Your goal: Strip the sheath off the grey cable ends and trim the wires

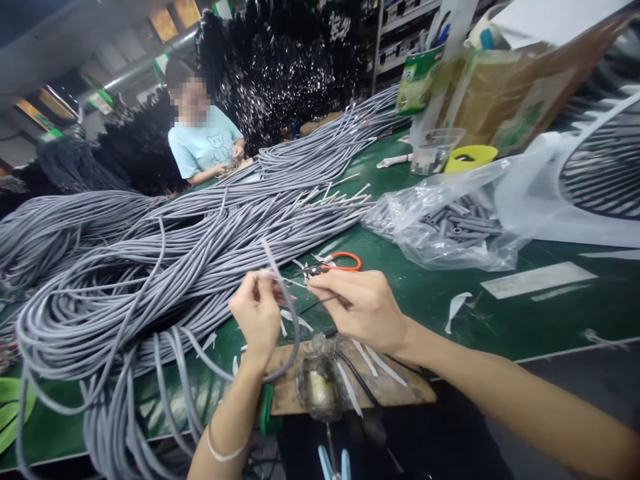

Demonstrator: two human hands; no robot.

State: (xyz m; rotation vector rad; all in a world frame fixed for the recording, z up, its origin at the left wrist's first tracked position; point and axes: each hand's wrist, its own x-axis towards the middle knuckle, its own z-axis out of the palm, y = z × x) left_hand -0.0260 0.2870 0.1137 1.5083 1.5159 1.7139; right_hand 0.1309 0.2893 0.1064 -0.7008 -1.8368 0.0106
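My left hand [257, 307] is closed around a grey cable [295, 333], which loops down beside the wrist. Between the two hands runs a thin white strand [296, 283], stretched nearly level. Its other end is pinched between the thumb and fingers of my right hand [363, 303]. Just beyond the hands lie scissors [345, 261] with orange handles, their blades partly among white scraps. Below the hands, a small motor-like device [320, 383] is fixed on a wooden board [400, 390]. My left fingers hide where the strand meets the cable.
Large bundles of grey cable [125, 287] cover the left and middle of the green table [425, 307]. At right are a plastic bag of grey tube pieces [450, 223], a yellow container [470, 159], a cardboard box [520, 100] and a fan [605, 160]. A co-worker [205, 140] sits across.
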